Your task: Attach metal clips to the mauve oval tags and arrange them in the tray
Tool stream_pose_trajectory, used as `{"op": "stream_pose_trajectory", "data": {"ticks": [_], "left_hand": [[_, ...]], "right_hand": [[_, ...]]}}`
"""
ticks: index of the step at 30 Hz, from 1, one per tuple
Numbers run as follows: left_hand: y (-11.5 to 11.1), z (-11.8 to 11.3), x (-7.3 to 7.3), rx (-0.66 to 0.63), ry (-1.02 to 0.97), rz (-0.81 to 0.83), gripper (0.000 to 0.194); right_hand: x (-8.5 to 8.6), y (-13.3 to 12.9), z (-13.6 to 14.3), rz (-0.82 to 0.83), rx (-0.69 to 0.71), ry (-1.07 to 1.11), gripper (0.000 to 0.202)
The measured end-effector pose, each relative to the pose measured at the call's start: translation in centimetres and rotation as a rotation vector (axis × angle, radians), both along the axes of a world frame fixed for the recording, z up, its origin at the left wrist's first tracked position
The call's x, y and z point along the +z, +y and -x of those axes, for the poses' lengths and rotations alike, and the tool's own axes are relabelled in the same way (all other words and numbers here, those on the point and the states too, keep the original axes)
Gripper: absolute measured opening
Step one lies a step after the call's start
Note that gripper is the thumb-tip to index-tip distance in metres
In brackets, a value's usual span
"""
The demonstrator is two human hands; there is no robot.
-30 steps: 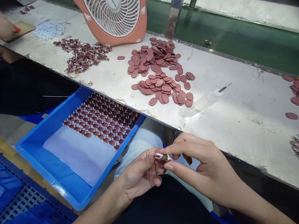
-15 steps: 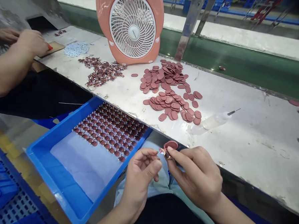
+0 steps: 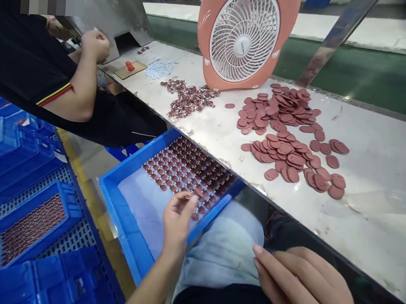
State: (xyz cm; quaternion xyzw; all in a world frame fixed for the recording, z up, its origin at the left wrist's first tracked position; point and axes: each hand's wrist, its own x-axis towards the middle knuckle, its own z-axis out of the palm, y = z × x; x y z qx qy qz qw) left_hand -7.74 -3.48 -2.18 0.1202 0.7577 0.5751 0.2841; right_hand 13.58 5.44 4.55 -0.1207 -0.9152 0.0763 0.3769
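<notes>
My left hand is over the blue tray, thumb and fingertips pinched round a small reddish-brown piece at the edge of the rows. Rows of small assembled pieces lie on a pale sheet in that tray. Above my lap, near the table edge, my right hand has its fingers pressed together; whether anything is between them is hidden. Flat reddish-brown ovals form two heaps on the white table. A pile of small dark pieces with light bits lies left of them.
An orange fan stands at the table's back. A co-worker's arm is at the left, near a board with a red object and a pale blue pile. Blue trays stand at lower left.
My left hand has moved left from beside my right hand to over the tray with a small piece. My right hand has drawn back, away from it. The view has turned left.
</notes>
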Motion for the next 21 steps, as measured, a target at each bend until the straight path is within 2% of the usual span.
{"op": "stream_pose_trajectory", "data": {"ticks": [2, 4, 7, 13, 21], "left_hand": [[-1.3, 4.3, -2.3, 0.05, 0.126, 0.142, 0.026], [-2.5, 8.1, -4.3, 0.038, 0.223, 0.31, 0.021], [-3.5, 11.5, -6.5, -0.068, 0.301, 0.547, 0.022], [-3.5, 12.9, -8.4, -0.211, 0.373, 0.81, 0.031], [-3.3, 13.7, -9.9, -0.266, 0.408, 0.915, 0.035]], "right_hand": [[-0.4, 0.2, -0.6, 0.022, -0.011, -0.01, 0.021], [-1.2, 0.5, -1.2, 0.044, -0.038, -0.01, 0.025], [-2.4, 0.8, -2.1, 0.076, -0.073, -0.034, 0.03], [-3.5, 0.7, -3.4, 0.121, -0.117, -0.063, 0.035], [-3.5, 1.1, -3.6, 0.122, -0.126, -0.067, 0.032]]}}
